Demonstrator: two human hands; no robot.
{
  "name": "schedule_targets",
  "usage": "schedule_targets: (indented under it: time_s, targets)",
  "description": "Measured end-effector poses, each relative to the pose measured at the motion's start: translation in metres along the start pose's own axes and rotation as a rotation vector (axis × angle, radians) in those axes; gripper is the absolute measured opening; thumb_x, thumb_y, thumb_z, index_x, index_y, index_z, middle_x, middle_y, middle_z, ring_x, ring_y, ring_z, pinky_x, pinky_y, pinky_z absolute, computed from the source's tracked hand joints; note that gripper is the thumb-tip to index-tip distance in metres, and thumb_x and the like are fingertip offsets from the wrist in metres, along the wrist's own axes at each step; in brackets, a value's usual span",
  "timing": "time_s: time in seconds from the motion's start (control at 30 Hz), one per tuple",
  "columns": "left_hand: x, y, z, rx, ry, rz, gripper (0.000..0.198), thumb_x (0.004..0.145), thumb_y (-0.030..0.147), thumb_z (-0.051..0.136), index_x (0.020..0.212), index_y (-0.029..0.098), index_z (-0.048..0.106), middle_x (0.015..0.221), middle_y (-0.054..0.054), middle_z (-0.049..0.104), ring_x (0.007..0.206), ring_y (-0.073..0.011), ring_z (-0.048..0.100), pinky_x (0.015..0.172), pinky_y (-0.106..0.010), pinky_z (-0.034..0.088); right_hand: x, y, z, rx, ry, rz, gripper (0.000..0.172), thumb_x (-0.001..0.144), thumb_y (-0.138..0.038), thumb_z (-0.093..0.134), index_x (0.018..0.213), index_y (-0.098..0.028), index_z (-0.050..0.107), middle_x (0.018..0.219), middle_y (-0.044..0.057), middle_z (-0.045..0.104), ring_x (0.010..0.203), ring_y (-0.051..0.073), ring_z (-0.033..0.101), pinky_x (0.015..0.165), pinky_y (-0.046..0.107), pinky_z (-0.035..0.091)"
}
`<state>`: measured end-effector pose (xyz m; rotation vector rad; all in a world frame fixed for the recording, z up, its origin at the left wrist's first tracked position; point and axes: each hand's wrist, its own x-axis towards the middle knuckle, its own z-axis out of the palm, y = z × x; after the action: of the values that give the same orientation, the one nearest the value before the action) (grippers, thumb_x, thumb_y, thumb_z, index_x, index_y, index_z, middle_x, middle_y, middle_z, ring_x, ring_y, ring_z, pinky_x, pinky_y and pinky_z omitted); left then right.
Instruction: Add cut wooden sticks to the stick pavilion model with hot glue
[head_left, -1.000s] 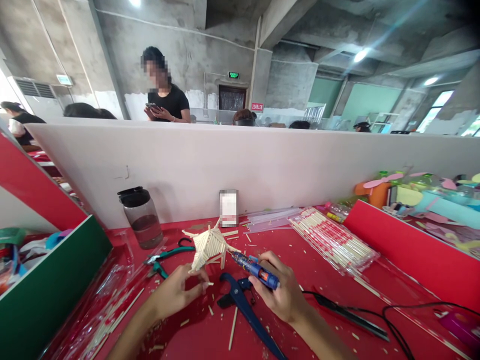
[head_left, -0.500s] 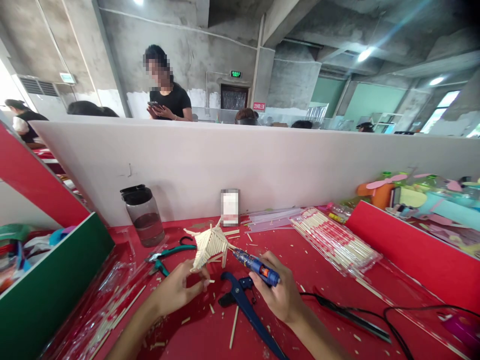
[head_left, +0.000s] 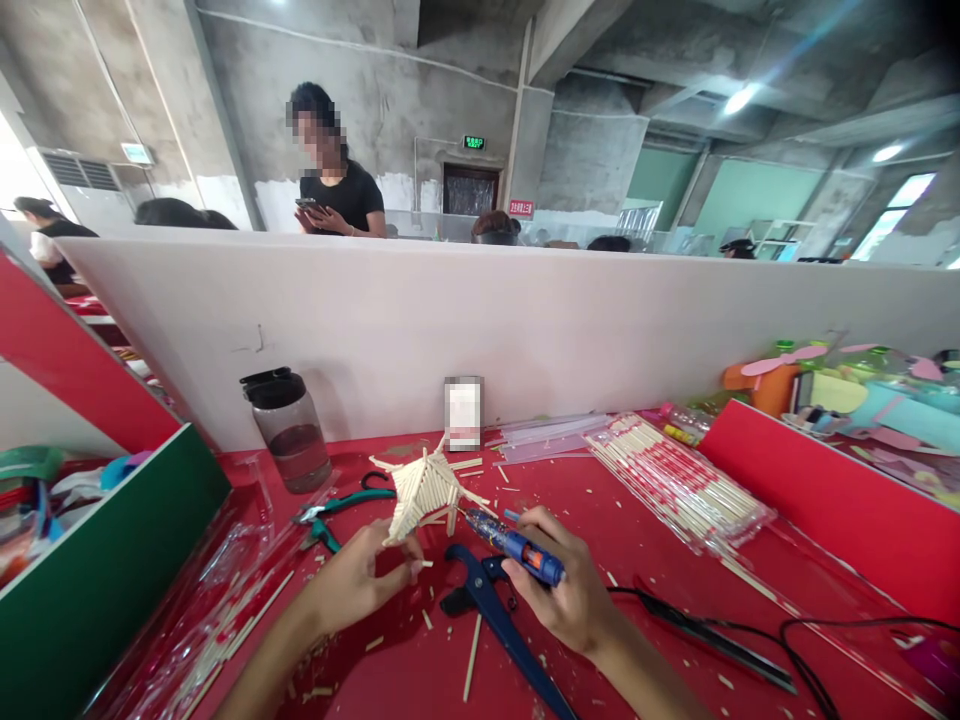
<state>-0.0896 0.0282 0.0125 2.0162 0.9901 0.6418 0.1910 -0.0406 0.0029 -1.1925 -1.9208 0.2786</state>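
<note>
Off the table, a star-shaped piece built of pale wooden sticks (head_left: 424,490) stands in front of me, its lower left point against my left hand (head_left: 367,580). My left thumb and fingers are pinched together on a short wooden stick (head_left: 426,564); part of those fingers is hidden behind the star. My right hand (head_left: 564,590) is wrapped round a blue glue gun (head_left: 517,548), whose tip is close to the star's right side, just under its right arm. Between the hands lies a dark blue cutter (head_left: 499,625). Green-handled pliers (head_left: 326,515) lie left of the star.
A water bottle (head_left: 289,430) stands at the back left, a phone-like upright thing (head_left: 463,412) at the back middle. Bagged sticks (head_left: 682,480) lie right. Black cable (head_left: 810,625) runs at lower right. A white partition (head_left: 525,320) closes the back; a person (head_left: 341,200) stands beyond.
The glue gun's tip has shifted slightly down, from the star's right arm to just beneath it. The left hand and the star hold nearly still. The view has shifted a little.
</note>
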Motion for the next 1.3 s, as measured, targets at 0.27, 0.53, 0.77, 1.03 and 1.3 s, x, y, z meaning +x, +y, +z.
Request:
schedule_targets:
  time_s: [0.27,0.53,0.77,1.03,1.3]
  targets:
    - [0.0000,-0.0049,-0.0001,0.002,0.011,0.004,0.030,0.090,0.045,0.062,0.087,0.016,0.068,0.087,-0.010,0.072,0.083,-0.0250,0.065,0.079,-0.037,0.050,-0.0020,0.0088,0.0055,0.027,0.063,0.053,0.012,0.097,-0.033,0.055,0.091,-0.023,0.057,0.091,0.003,0.055,0.075,0.017,0.058,0.069,0.027,0.046]
    - [-0.0022,-0.0009,0.0003,0.003,0.023,-0.007,0.030,0.090,0.045,0.060,0.086,0.017,0.068,0.085,-0.009,0.071,0.082,-0.0245,0.066,0.078,-0.037,0.050,0.0004,0.0056,0.0046,0.014,0.078,0.061,0.016,0.098,-0.034,0.053,0.086,-0.023,0.053,0.083,0.001,0.051,0.071,0.016,0.055,0.065,0.026,0.045]
    - [-0.0020,0.0019,-0.0005,0.006,0.026,-0.007,0.029,0.089,0.045,0.062,0.085,0.017,0.068,0.084,-0.008,0.071,0.081,-0.0247,0.065,0.077,-0.037,0.050,0.0000,0.0043,0.0005,0.109,0.065,0.032,0.013,0.097,-0.032,0.053,0.089,-0.023,0.055,0.091,0.003,0.057,0.077,0.017,0.060,0.071,0.027,0.048]
    - [-0.0008,-0.0007,-0.0007,0.024,0.022,0.000,0.030,0.089,0.046,0.061,0.086,0.017,0.067,0.086,-0.009,0.071,0.083,-0.0249,0.064,0.079,-0.037,0.051,0.0041,0.0018,-0.0001,0.292,0.083,0.167,0.017,0.098,-0.037,0.051,0.092,-0.022,0.055,0.075,-0.001,0.055,0.063,0.014,0.055,0.056,0.024,0.045]
    - [-0.0003,-0.0050,0.0001,-0.006,0.011,0.008,0.029,0.090,0.047,0.061,0.086,0.018,0.068,0.085,-0.008,0.072,0.083,-0.0249,0.065,0.080,-0.037,0.051,0.0032,-0.0003,-0.0025,0.324,0.056,0.213,0.020,0.097,-0.041,0.051,0.087,-0.024,0.050,0.060,-0.006,0.047,0.052,0.014,0.052,0.051,0.024,0.042]
